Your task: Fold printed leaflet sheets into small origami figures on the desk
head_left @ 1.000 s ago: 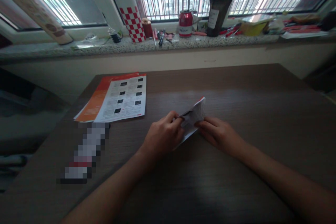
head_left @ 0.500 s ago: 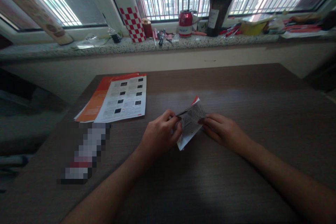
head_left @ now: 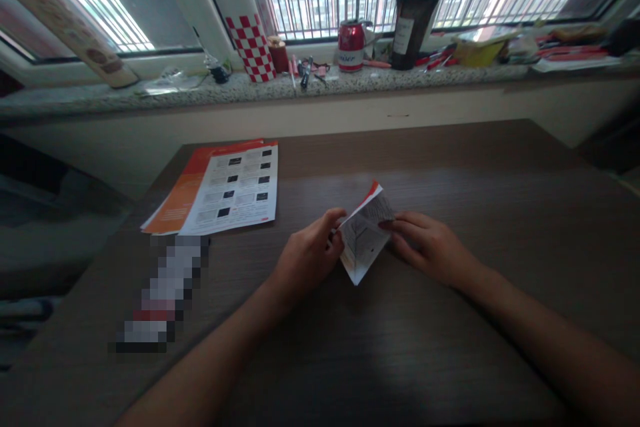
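Observation:
A small piece of folded paper (head_left: 364, 238), printed in grey with a red-orange edge at its top, is held up between my hands over the middle of the table. It is folded into a rough diamond shape with creases across it. My left hand (head_left: 316, 243) pinches its left corner, thumb and forefinger bent around the edge. On the opposite side, my right hand (head_left: 427, 243) grips the right corner between fingers and thumb. Some fingertips are hidden behind the paper.
Printed leaflets (head_left: 237, 190) in orange and white lie at the table's back left. A pixelated oblong item (head_left: 163, 293) is in front of them. On the granite windowsill (head_left: 195, 97) stand a checkered bottle (head_left: 250, 47), a red can (head_left: 351, 47) and a dark cup (head_left: 413, 27).
The paper has turned slightly and its face lies more open to view. My left thumb and forefinger have shifted off the paper's front toward its left edge. My right hand has barely moved.

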`<state>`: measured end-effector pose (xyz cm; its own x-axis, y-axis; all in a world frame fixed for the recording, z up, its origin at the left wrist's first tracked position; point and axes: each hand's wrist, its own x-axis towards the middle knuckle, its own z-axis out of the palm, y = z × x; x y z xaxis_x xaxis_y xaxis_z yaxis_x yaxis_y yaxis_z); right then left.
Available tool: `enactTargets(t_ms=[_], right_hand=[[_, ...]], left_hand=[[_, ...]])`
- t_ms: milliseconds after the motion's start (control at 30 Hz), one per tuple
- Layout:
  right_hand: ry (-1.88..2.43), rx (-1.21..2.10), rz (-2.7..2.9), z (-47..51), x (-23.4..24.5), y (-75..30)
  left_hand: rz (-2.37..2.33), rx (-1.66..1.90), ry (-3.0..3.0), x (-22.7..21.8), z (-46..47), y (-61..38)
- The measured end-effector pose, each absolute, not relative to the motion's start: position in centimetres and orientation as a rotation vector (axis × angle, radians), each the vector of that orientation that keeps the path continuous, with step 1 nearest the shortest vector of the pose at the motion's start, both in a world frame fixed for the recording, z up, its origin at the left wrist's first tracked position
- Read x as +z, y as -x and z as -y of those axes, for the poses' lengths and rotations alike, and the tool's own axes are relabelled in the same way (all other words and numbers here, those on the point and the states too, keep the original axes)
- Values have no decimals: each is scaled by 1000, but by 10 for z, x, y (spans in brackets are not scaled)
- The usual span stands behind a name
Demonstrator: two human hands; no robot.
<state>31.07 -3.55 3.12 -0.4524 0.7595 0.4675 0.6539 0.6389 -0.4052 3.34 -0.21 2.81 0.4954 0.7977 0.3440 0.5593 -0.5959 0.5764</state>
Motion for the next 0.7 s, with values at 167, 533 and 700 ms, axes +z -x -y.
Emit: enactTargets(t_ms=[167,533,700], right_hand=[[1150,278,2179,37,26,-305],[1270,433,2070,35,22,-308],[1346,599,1869,33,18,-311]], left_hand=[[-1028,846,-2252,35,2,-37],[-1076,806,-2016,34,-2,-35],[-1048,796,-1943,30,-7,-33]])
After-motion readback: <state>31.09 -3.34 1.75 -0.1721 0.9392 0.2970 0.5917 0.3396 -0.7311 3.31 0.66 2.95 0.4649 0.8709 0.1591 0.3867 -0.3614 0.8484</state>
